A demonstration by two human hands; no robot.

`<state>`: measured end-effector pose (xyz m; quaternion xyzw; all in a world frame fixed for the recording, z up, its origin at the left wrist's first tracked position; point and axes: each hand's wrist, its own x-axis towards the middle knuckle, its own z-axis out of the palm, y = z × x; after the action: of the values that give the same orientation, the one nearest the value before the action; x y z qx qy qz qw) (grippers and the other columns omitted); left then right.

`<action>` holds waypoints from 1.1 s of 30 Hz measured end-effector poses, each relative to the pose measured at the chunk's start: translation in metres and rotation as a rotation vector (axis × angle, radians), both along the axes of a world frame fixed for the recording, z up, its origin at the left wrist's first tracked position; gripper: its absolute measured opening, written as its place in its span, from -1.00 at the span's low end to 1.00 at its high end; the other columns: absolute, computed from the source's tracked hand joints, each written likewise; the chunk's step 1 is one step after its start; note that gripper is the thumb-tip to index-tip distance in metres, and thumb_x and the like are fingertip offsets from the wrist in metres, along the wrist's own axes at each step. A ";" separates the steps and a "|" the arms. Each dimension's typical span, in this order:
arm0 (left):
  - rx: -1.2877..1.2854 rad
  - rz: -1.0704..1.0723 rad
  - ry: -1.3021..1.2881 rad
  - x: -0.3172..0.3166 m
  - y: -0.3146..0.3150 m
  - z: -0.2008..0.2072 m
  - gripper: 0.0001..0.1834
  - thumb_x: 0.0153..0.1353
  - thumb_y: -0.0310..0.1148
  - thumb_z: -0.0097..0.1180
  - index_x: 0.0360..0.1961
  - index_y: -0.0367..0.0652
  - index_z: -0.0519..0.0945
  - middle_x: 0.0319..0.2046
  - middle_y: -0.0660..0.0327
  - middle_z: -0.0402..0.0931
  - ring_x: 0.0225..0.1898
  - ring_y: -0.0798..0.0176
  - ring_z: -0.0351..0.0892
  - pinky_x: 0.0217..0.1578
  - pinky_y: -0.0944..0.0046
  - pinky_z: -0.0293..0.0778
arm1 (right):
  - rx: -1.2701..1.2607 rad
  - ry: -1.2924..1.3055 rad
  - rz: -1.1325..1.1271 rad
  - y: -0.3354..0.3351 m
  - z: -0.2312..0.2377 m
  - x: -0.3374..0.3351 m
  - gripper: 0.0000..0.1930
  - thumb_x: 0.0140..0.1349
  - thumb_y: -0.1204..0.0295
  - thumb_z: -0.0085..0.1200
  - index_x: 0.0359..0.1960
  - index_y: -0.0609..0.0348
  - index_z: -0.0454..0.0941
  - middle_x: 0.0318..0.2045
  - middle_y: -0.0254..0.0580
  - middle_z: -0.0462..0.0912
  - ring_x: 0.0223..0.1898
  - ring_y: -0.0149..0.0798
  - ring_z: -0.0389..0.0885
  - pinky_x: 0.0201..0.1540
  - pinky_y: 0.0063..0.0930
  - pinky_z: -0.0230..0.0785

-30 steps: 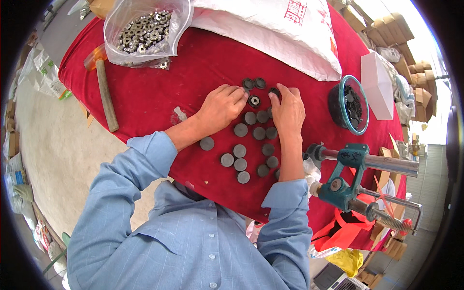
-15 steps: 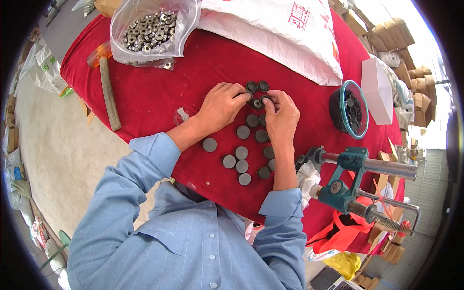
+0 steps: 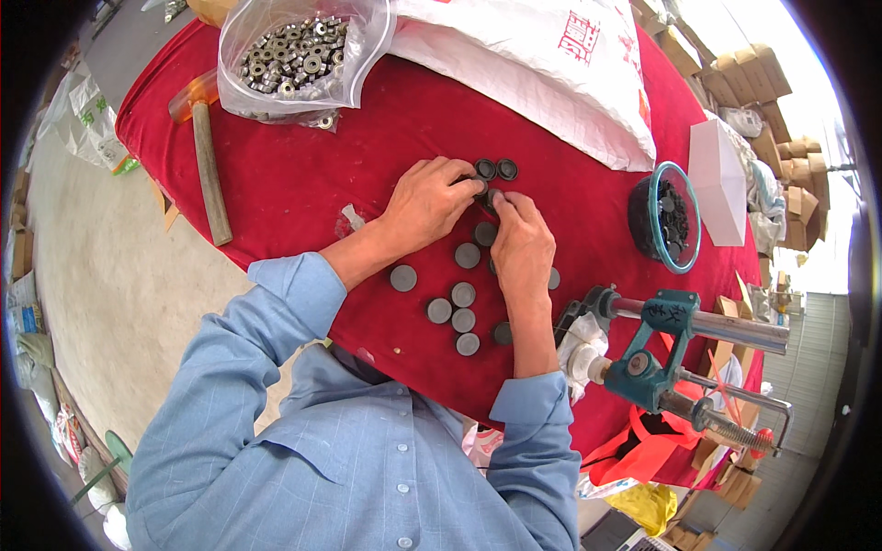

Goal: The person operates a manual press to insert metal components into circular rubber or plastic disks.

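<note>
One hammer (image 3: 210, 173) and one bowl (image 3: 641, 219) are seen around; caps (image 3: 480, 187) are touched by left hand (image 3: 427, 204) and right hand (image 3: 525, 243), grip unclear.

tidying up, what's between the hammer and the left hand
In the head view, a small crumpled translucent scrap on the red cloth lies between the hammer and the left hand.

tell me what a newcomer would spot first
Probably the red tablecloth filling the middle, where the left hand and right hand sit among dark grey round caps. Next, the teal hand press at right, then the wooden-handled hammer and clear bag of metal bearings at upper left.
</note>
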<state>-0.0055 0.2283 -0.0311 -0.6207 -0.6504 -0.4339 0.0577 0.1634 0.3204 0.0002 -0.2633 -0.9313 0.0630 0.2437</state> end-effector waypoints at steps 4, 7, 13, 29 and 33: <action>0.002 -0.001 0.003 0.001 0.002 0.001 -0.68 0.11 -0.52 0.41 -0.06 -0.13 0.75 -0.02 0.15 0.66 -0.03 0.02 0.67 -0.06 0.03 0.58 | 0.151 -0.042 0.019 -0.007 0.003 0.005 -0.68 0.27 0.63 0.12 0.04 0.21 0.72 -0.03 -0.10 0.71 -0.08 0.02 0.74 0.04 -0.09 0.58; -0.014 0.014 -0.009 0.001 0.001 0.000 -0.68 0.11 -0.51 0.42 -0.07 -0.13 0.75 -0.01 0.16 0.66 -0.02 0.03 0.66 -0.04 0.04 0.57 | 0.255 -0.161 0.043 -0.003 0.014 0.001 -0.65 0.26 0.62 0.13 0.08 0.16 0.71 -0.01 -0.08 0.70 -0.06 0.03 0.73 0.06 -0.10 0.55; -0.004 -0.005 -0.019 0.001 0.001 0.003 -0.72 0.07 -0.49 0.45 -0.16 -0.14 0.69 -0.04 0.18 0.65 -0.04 0.03 0.65 -0.08 0.03 0.55 | -0.038 -0.043 0.041 0.045 0.028 -0.026 -0.63 0.25 0.61 0.24 0.10 0.06 0.71 0.07 -0.07 0.66 0.06 0.09 0.67 0.07 -0.02 0.58; -0.068 0.034 -0.079 -0.002 0.001 0.006 -0.66 0.02 -0.44 0.49 -0.16 -0.11 0.67 -0.05 0.20 0.66 -0.01 0.01 0.62 -0.07 -0.02 0.51 | -0.280 -0.199 0.067 0.049 0.027 -0.057 -0.66 0.19 0.56 0.28 0.03 0.16 0.62 -0.02 0.11 0.64 -0.03 0.30 0.69 0.01 0.09 0.59; -0.095 0.028 -0.098 -0.001 0.004 0.008 -0.65 0.02 -0.45 0.51 -0.14 -0.10 0.67 -0.06 0.22 0.69 -0.01 0.03 0.62 -0.06 -0.02 0.52 | -0.324 -0.210 0.025 0.052 0.027 -0.052 -0.68 0.20 0.54 0.29 -0.05 0.21 0.47 -0.10 0.15 0.69 -0.03 0.34 0.68 -0.03 0.12 0.57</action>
<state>-0.0067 0.2321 -0.0232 -0.5916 -0.6810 -0.4315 0.0024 0.1110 0.3723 0.0276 -0.2926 -0.9324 0.1875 0.0989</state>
